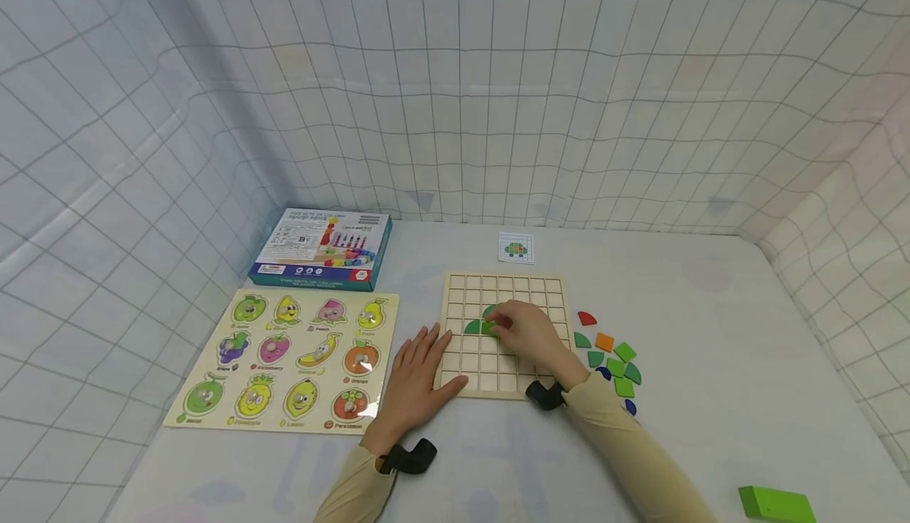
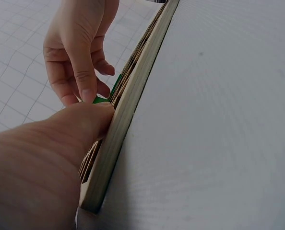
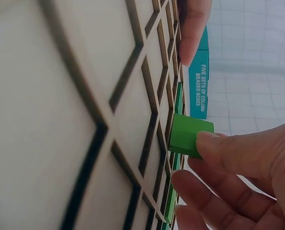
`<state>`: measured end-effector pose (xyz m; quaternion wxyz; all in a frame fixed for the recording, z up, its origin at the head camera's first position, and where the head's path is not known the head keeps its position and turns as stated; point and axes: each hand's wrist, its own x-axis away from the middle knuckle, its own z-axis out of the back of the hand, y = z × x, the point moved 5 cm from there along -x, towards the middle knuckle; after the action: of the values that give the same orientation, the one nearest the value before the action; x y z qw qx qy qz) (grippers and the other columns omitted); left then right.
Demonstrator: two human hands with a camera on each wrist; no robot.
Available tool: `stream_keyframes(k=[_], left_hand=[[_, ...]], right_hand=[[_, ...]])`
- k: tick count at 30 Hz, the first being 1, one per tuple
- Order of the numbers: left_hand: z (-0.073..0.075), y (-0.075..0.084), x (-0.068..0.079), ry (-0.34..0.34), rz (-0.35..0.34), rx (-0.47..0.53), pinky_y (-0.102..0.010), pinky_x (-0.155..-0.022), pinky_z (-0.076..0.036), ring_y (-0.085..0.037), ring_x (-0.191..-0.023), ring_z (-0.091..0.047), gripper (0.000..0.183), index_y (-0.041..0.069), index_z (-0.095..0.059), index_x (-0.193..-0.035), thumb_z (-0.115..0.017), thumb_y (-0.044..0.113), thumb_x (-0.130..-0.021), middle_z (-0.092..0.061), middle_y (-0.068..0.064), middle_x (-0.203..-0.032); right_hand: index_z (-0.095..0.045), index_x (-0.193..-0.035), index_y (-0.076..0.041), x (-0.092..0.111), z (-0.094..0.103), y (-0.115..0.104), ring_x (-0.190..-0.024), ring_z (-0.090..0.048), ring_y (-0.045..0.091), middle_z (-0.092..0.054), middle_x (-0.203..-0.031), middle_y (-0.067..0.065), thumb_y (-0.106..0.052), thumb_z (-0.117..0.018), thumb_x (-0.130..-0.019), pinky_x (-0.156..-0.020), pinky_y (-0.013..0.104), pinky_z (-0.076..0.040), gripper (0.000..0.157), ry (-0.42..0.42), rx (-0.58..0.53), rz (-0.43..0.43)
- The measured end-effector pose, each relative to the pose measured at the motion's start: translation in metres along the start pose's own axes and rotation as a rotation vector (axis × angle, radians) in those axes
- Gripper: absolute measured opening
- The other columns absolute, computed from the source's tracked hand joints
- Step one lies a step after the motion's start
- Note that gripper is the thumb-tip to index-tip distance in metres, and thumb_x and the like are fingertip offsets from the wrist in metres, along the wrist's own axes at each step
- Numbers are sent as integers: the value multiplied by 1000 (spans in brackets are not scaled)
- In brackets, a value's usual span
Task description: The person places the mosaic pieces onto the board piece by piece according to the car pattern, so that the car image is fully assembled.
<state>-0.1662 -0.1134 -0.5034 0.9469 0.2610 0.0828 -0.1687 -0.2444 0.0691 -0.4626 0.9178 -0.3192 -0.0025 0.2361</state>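
Observation:
A wooden grid board (image 1: 470,384) lies on the table. Between thumb and fingers, my right hand (image 1: 528,335) pinches a green square tile (image 3: 184,132), held tilted at the board's cells. Two dark green quarter-circle pieces sit in the grid beside it, one at the left (image 1: 472,327) and one above (image 1: 488,311). My left hand (image 1: 417,377) rests at the board's left edge with fingers extended, its thumb over the lower left part. In the left wrist view, that thumb (image 2: 92,117) touches the board's rim.
Loose pieces lie right of the board: a red quarter circle (image 1: 586,318), an orange square (image 1: 605,342), several green and blue ones. Behind it is a picture card (image 1: 516,248). A fruit puzzle (image 1: 387,311) and a box (image 1: 298,235) are at left, a green block (image 1: 776,504) at front right.

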Motion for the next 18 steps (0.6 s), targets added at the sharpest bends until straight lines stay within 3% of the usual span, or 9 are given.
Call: stream_keyframes(k=[11, 18], left_hand=[[1, 1, 0, 10, -6, -8, -50, -110, -14, -31, -139, -22, 73, 9, -40, -145, -61, 49, -87, -32, -14, -150], [0, 1, 0, 4, 0, 0, -48, -111, -13, -30, -140, -21, 74, 10, -39, -146, -61, 50, -87, -31, -13, -150]], right_hand=[[-75, -95, -13, -5, -4, 6, -77, -58, 9, -64, -89, -5, -8, -69, -86, -68, 28, -49, 12, 13, 14, -31], [-75, -98, -11, -3, -4, 6, -72, -52, 9, -59, -90, -2, -7, -70, -85, -61, 26, -46, 15, 14, 28, -9]])
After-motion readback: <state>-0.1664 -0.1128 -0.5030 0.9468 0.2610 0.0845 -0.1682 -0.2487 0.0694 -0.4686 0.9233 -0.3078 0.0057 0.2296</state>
